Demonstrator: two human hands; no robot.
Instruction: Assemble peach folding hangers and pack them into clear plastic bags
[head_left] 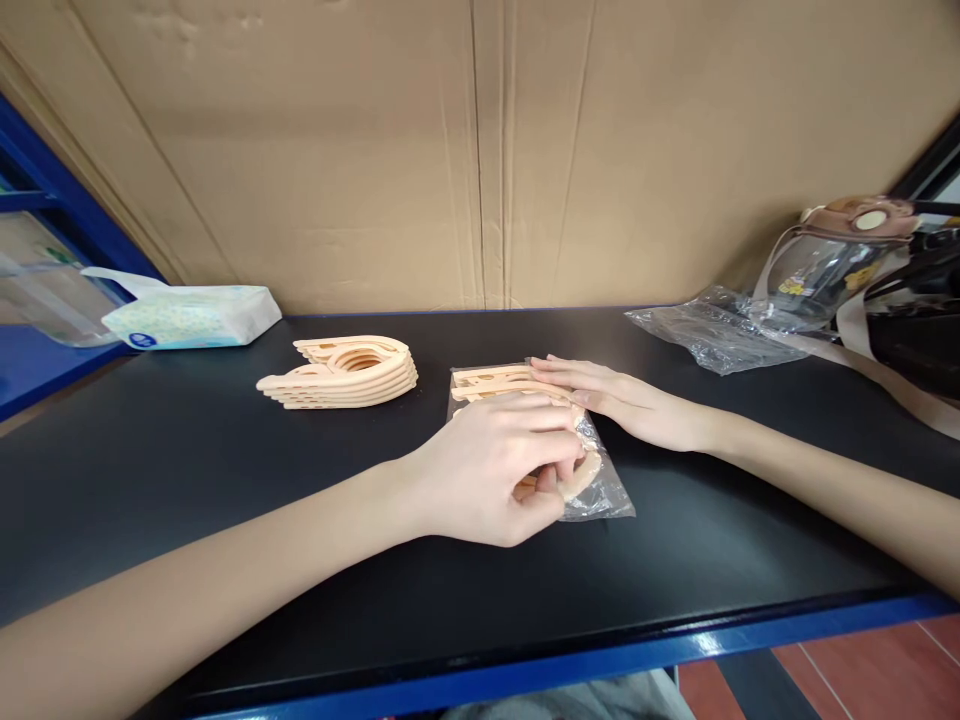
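Observation:
A clear plastic bag (611, 497) lies on the black table with peach-coloured folding hangers (487, 380) in it. My left hand (499, 470) rests over the bag's near side, its fingers curled in and gripping the curved part of a hanger through or at the plastic; the exact contact is partly hidden. From the right, my right hand (637, 400) lies with fingers stretched out across the far end of the bagged hangers. To the left, apart from both hands, sits a neat stack of similar peach folding hangers (345, 378).
A tissue pack (202, 315) stands at the back left. On the right are another clear plastic bag (712, 330), a transparent bottle (825, 270) with a strap, and a black object (919, 320). Cardboard (337, 150) walls the back; the table has a blue front edge (525, 675).

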